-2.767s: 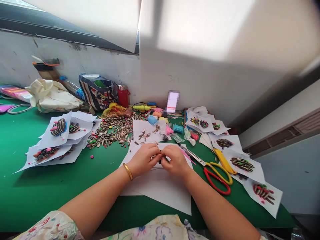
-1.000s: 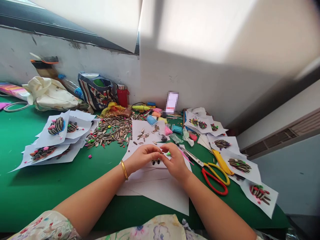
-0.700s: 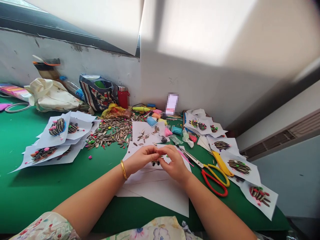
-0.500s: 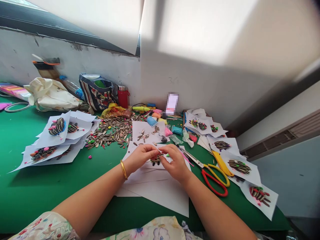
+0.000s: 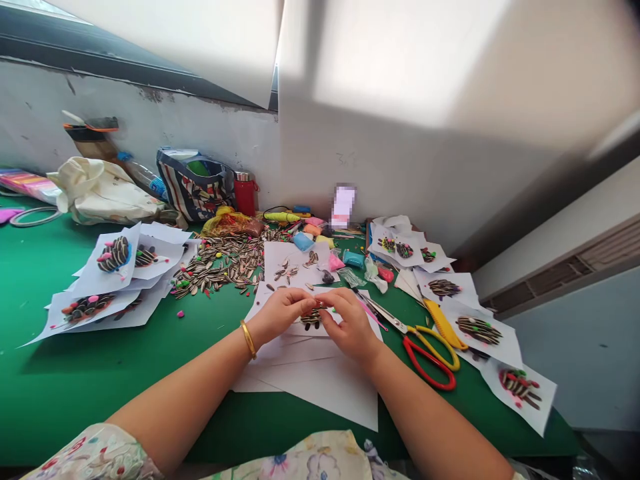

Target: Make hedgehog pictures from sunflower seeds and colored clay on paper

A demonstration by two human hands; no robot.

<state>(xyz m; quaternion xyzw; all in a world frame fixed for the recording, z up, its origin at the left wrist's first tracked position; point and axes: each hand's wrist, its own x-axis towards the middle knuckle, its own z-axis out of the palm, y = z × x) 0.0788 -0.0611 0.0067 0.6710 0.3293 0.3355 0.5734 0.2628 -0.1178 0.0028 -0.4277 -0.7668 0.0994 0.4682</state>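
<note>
In the middle of the head view my left hand [image 5: 283,316] and my right hand [image 5: 351,325] meet fingertip to fingertip over a sheet of white paper [image 5: 320,370]. Both are closed in a pinch, and what sits between the fingers is too small to make out. Just beneath them a small figure of striped sunflower seeds [image 5: 311,319] with dark feet lies on the paper, partly covered by my fingers. Beyond my hands another sheet [image 5: 273,257] bears loose seeds in small clusters.
A heap of sunflower seeds [image 5: 227,263] spreads at the back left. Scissors [image 5: 430,357] with red and yellow handles and a yellow cutter [image 5: 443,323] lie right. Seed-picture sheets stand at left [image 5: 83,337] and right [image 5: 537,417]. Clay packets [image 5: 353,259], bags [image 5: 193,190] and a red flask [image 5: 245,193] line the wall.
My hands stay in nearly the same place. The fingers have shifted slightly above the seed figure, and the green bit seen by my right fingers no longer shows.
</note>
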